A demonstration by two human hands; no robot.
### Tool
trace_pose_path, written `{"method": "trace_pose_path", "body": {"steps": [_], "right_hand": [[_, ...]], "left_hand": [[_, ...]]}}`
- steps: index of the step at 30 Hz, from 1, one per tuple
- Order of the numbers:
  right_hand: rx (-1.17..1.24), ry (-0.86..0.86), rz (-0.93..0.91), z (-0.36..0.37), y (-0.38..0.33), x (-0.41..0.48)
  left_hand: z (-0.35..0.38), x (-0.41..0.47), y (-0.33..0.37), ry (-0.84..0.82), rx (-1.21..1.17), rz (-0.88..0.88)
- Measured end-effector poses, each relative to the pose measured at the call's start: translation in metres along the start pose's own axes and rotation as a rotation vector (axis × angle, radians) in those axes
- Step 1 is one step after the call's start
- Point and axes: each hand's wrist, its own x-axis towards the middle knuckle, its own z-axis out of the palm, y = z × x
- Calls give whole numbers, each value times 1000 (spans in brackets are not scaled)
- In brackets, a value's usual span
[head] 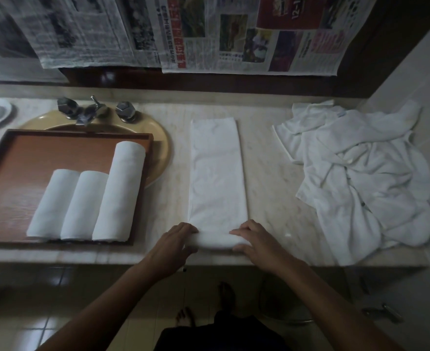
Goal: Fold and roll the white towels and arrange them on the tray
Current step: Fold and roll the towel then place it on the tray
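Midway, by our judgement: on the marble counter [272, 153] a heap of unfolded towels [360, 178] lies at the right, well apart from the wooden tray [11, 178] at the left. The tray sits partly over the sink [162, 148] and holds three rolled towels [119, 193] side by side. Between heap and tray the folded towel [217, 173] lies as a long strip, its near end rolled just inside the counter's front edge. Our left hand [173, 243] and right hand [257, 240] each curl over one end of that roll, grasping it. We advise even pressure, rolling straight away from us. Bare counter lies ahead, and bare tray floor beside the rolls.
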Motion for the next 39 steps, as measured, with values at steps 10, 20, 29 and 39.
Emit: {"method": "trace_pose_path", "body": {"steps": [10,20,29,39], "right_hand": [[-40,357,-1,11,-17,-5],[-404,301,-98,59,-27,-13],[-463,161,-109,29,-18,26],[-187,42,-73,-4,-16,18]], "left_hand": [[-11,14,11,1,-246,-269],[10,9,31,313,17,-281],[38,31,27,74,441,-39],[8,21,19,-18,279,51]]}}
